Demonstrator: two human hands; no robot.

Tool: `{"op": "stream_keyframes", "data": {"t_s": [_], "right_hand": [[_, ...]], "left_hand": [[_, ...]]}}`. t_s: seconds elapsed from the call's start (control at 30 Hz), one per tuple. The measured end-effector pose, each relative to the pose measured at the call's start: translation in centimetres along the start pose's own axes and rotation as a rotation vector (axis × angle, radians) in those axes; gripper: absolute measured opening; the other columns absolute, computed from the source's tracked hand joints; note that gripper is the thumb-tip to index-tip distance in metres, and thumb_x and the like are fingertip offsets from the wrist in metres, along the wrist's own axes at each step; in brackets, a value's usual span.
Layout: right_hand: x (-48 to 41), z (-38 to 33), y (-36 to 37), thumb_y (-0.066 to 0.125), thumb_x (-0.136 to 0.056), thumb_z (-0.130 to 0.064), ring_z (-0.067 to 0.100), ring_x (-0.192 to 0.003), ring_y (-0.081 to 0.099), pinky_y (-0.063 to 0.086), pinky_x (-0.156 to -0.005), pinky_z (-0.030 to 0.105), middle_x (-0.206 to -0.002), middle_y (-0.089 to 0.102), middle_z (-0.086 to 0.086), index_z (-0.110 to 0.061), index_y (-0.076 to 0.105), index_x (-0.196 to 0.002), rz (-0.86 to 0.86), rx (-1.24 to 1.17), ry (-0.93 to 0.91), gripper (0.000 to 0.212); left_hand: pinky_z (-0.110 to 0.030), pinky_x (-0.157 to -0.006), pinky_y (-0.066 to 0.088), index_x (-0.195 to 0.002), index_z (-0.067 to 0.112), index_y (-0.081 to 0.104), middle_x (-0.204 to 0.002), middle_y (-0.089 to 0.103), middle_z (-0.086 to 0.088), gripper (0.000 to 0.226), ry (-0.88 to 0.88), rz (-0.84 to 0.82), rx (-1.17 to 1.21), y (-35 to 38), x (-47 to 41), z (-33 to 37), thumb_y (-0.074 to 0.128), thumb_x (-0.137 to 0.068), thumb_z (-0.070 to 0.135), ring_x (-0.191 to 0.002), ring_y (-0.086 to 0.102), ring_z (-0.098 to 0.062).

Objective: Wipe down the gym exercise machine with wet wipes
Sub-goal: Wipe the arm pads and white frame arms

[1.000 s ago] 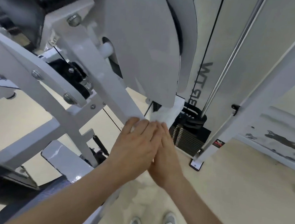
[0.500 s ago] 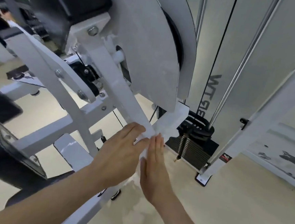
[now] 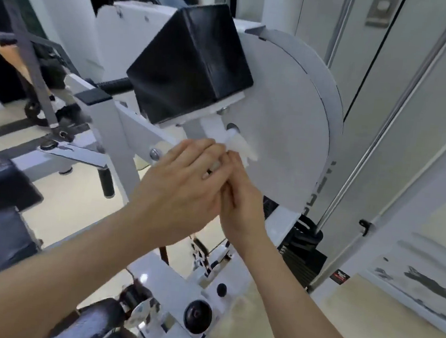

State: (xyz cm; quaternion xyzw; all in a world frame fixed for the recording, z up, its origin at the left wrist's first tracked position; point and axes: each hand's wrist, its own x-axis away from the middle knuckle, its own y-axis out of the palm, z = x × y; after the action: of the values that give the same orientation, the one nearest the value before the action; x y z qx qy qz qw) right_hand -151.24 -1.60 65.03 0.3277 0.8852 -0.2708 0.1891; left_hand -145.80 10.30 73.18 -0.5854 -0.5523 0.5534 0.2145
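Note:
A white wet wipe point(image 3: 242, 147) is wrapped on the slanted white arm point(image 3: 144, 132) of the gym machine, just under the black pad point(image 3: 190, 66) and against the round white cam plate point(image 3: 287, 126). My left hand point(image 3: 179, 189) lies over the arm from the left, fingers curved round the wipe. From the right, the straight fingers of my right hand point(image 3: 242, 208) press the wipe against the arm. The wipe's crumpled end sticks out past my fingertips; the rest is hidden under my hands.
The weight stack point(image 3: 300, 253) with its guide rod point(image 3: 357, 164) stands behind the cam at the right. Black knobs point(image 3: 198, 315) and a dark seat pad point(image 3: 0, 208) sit low in front and to the left. Other gym frames point(image 3: 32, 52) stand at the back left.
Both hands slid the wipe up the slanted arm, from its low end near the weight stack to just below the black pad. My view rose with them.

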Motion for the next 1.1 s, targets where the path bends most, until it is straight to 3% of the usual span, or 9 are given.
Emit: {"op": "stream_keyframes", "data": {"t_s": [0.1,0.23,0.37,0.5,0.63,0.8,0.93,1.03,1.1], "right_hand": [[-1.5,-1.5,0.2,0.054,-0.093,0.000,0.015,-0.126,0.056,0.044,-0.107,0.033,-0.132,0.063,0.004,-0.010,0.063,-0.127,0.186,-0.008,0.044,0.037],[-2.9,-3.7,-1.2,0.070,-0.087,-0.006,0.007,-0.088,0.070,0.053,-0.083,0.028,-0.091,0.076,-0.007,-0.022,0.077,-0.093,0.425,-0.160,0.237,0.017],[-6.6,-8.8,-2.9,0.064,-0.095,-0.014,0.003,-0.093,0.067,0.052,-0.085,0.021,-0.098,0.073,-0.008,-0.020,0.072,-0.105,0.621,-0.167,-0.010,0.014],[-9.2,-11.2,-0.8,0.035,-0.104,-0.031,-0.003,-0.145,0.023,0.021,-0.119,0.023,-0.154,0.030,-0.013,-0.029,0.026,-0.146,0.217,0.207,-0.190,0.044],[-12.2,-12.9,-1.6,0.031,-0.103,-0.035,0.008,-0.150,0.011,0.013,-0.122,0.028,-0.163,0.017,-0.001,-0.019,0.015,-0.155,0.065,0.466,-0.235,0.057],[-15.4,-18.0,-2.8,0.046,-0.101,-0.021,0.024,-0.122,0.051,0.050,-0.086,0.039,-0.131,0.055,0.001,-0.015,0.051,-0.133,-0.195,1.275,-0.410,0.032],[-17.4,-20.8,-0.3,0.032,-0.104,-0.019,0.024,-0.083,0.052,0.032,-0.049,0.033,-0.098,0.052,0.000,-0.014,0.051,-0.122,-0.501,1.605,-0.519,0.026],[-18.1,-19.0,3.0,0.021,-0.102,-0.012,0.026,-0.079,0.053,0.028,-0.050,0.033,-0.100,0.057,0.005,-0.008,0.050,-0.129,-0.521,1.728,-0.581,0.040],[-18.4,-17.5,4.7,0.017,-0.089,-0.007,0.023,-0.066,0.061,0.016,-0.046,0.030,-0.084,0.064,0.004,-0.007,0.066,-0.107,-0.457,1.820,-0.675,0.052]], "left_hand": [[-0.036,-0.105,0.034,-0.121,0.013,0.064,-0.117,0.066,-0.005,0.039,0.112,-0.024,0.086,-0.4,-0.2,-2.4,0.044,-0.092,0.032,-0.111,0.056,-0.026],[-0.028,-0.100,0.036,-0.112,0.016,0.067,-0.123,0.063,-0.002,0.032,0.168,0.107,0.281,-1.1,0.3,-3.9,0.042,-0.096,0.024,-0.114,0.056,-0.023],[-0.032,-0.092,0.048,-0.113,0.010,0.067,-0.124,0.061,-0.008,0.027,0.077,0.384,0.459,-2.0,-0.3,-6.3,0.048,-0.095,0.014,-0.113,0.055,-0.027],[-0.026,-0.105,0.039,-0.116,0.004,0.065,-0.125,0.060,-0.011,0.028,-0.022,0.585,0.559,-2.2,-1.6,-8.3,0.047,-0.096,0.011,-0.117,0.053,-0.025],[-0.014,-0.106,0.030,-0.125,0.009,0.059,-0.128,0.056,-0.002,0.037,-0.156,0.640,0.723,-2.1,-3.6,-10.3,0.045,-0.092,0.016,-0.118,0.050,-0.015],[-0.023,-0.090,0.039,-0.124,0.021,0.054,-0.111,0.049,0.015,0.034,-0.366,0.578,0.925,-1.5,-5.8,-12.9,0.049,-0.091,0.016,-0.104,0.049,-0.009],[-0.026,-0.087,0.033,-0.120,0.021,0.058,-0.112,0.056,0.008,0.030,-0.398,0.471,0.851,-0.1,-6.0,-15.6,0.050,-0.092,0.012,-0.101,0.045,-0.012],[-0.025,-0.086,0.029,-0.115,0.014,0.061,-0.112,0.061,-0.002,0.031,-0.405,0.377,0.774,1.4,-5.8,-17.5,0.042,-0.091,0.020,-0.102,0.046,-0.022],[-0.033,-0.087,0.035,-0.104,0.007,0.061,-0.104,0.063,-0.010,0.044,-0.400,0.339,0.658,1.9,-5.6,-18.1,0.028,-0.084,0.029,-0.098,0.050,-0.032]]}}
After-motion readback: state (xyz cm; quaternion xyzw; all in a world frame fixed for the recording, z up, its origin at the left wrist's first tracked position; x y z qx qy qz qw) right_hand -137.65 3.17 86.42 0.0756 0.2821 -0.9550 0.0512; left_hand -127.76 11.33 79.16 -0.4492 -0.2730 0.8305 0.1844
